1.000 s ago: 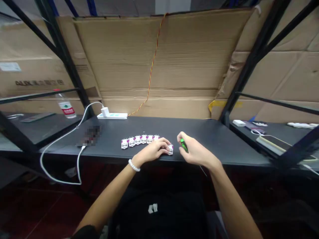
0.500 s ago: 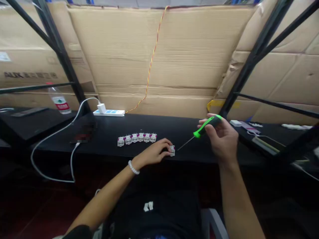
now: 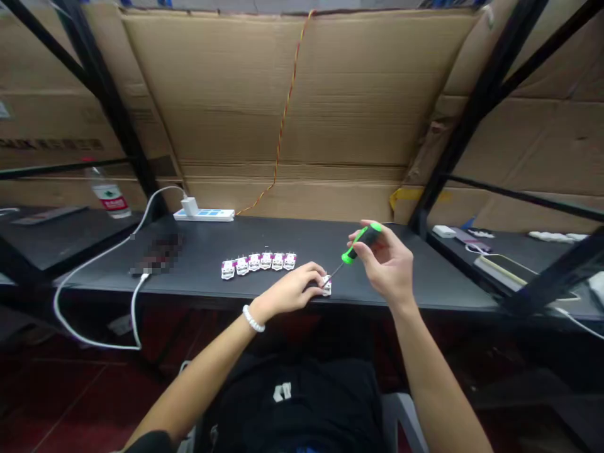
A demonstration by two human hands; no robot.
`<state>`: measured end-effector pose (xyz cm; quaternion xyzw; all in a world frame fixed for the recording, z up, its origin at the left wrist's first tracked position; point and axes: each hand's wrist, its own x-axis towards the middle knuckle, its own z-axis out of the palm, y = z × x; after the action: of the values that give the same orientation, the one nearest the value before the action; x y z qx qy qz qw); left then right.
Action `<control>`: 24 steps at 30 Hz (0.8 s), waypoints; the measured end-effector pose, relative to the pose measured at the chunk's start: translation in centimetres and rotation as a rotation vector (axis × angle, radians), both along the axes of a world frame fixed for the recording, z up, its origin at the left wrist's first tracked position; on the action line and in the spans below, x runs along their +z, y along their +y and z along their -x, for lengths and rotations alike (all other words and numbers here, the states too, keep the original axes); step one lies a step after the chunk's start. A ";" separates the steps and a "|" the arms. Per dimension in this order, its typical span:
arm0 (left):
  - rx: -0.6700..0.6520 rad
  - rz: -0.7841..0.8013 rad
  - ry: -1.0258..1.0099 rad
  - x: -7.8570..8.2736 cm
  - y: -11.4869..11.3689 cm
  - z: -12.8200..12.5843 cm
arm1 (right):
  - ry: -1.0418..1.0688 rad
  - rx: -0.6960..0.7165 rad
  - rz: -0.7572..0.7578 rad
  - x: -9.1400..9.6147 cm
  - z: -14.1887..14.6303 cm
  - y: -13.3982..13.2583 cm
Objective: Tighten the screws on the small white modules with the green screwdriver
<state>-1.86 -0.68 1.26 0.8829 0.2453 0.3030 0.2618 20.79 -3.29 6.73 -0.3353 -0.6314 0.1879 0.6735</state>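
Observation:
My left hand (image 3: 302,286) pinches a small white-and-purple block (image 3: 326,286) against the black tabletop near its front edge. The block looks like a small switch or terminal part; its exact kind is too small to tell. My right hand (image 3: 387,264) is closed around the green-and-black handle of a screwdriver (image 3: 362,242). Its thin shaft slants down to the left, and the tip is at the block, beside my left fingertips. Several similar white-and-purple blocks (image 3: 255,262) stand in a slightly curved row to the left of my left hand.
A white power strip (image 3: 205,215) with a plugged-in charger lies at the back left. Its white cable (image 3: 94,267) loops over the table's front edge. A water bottle (image 3: 111,196) stands on the left shelf. Black metal posts (image 3: 453,138) flank the table before a cardboard wall (image 3: 226,94).
My right hand has moved left and slightly down with the screwdriver, bringing its tip from beside the block onto it. My left hand keeps its place on the block.

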 end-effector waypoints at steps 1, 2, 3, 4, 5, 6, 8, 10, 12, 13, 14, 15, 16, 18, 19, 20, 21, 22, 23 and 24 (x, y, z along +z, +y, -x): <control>0.005 0.000 -0.002 0.0 0.0 0.0 | -0.006 0.005 -0.001 0.0 0.1 0.0; 0.013 0.000 -0.004 0.0 -0.1 -0.1 | -0.012 0.010 0.002 -0.1 0.2 0.0; 0.021 0.000 -0.006 0.0 -0.1 -0.1 | -0.015 0.016 0.004 -0.1 0.2 0.0; 0.033 0.000 -0.007 -0.1 -0.2 -0.2 | -0.018 0.022 0.003 -0.2 0.3 0.0; 0.051 0.000 -0.008 -0.1 -0.4 -0.4 | -0.019 0.026 0.001 -0.2 0.3 0.0; 0.073 -0.001 -0.011 -0.1 -0.5 -0.5 | -0.020 0.029 0.000 -0.2 0.3 0.0; 0.120 -0.015 -0.022 -0.3 -0.9 -0.9 | -0.022 0.035 -0.007 -0.1 0.3 -0.2; 0.167 -0.038 -0.035 -0.5 -1.2 -1.3 | -0.032 0.037 -0.008 0.0 0.4 -0.4; 0.200 -0.060 -0.044 -0.7 -1.6 -1.6 | -0.058 0.028 -0.017 0.0 0.5 -0.5; 0.213 -0.069 -0.044 -0.8 -1.7 -1.7 | -0.078 0.011 -0.030 0.0 0.7 -0.5; 0.225 -0.077 -0.043 -0.8 -1.8 -1.8 | -0.101 -0.015 -0.048 -0.1 0.9 -0.4; 0.235 -0.083 -0.042 -0.9 -1.9 -1.9 | -0.124 -0.047 -0.073 -0.1 1.1 -0.3; 0.243 -0.091 -0.040 -0.9 -2.0 -1.9 | -0.145 -0.082 -0.102 -0.2 1.4 -0.2; 0.258 -0.105 -0.036 -0.9 -2.2 -2.0 | -0.181 -0.138 -0.161 -0.4 2.1 0.3; 0.265 -0.110 -0.036 -1.0 -2.2 -2.1 | -0.198 -0.155 -0.184 -0.3 2.4 0.5; 0.270 -0.114 -0.036 -1.0 -2.2 -2.1 | -0.214 -0.163 -0.202 -0.2 2.7 0.8; 0.274 -0.117 -0.036 -1.0 -2.3 -2.1 | -0.224 -0.156 -0.212 -0.1 2.9 1.0; 0.279 -0.120 -0.038 -1.1 -2.3 -2.1 | -0.225 -0.125 -0.216 0.2 3.1 1.2; 0.285 -0.122 -0.042 -1.1 -2.2 -2.2 | -0.211 -0.071 -0.211 0.4 3.2 1.4; 0.288 -0.122 -0.047 -1.1 -2.2 -2.2 | -0.183 0.004 -0.192 0.7 3.3 1.6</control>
<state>0.33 -2.90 0.12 0.8455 0.3442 0.3724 0.1673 17.49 -1.71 7.44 -0.2838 -0.7059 0.0968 0.6417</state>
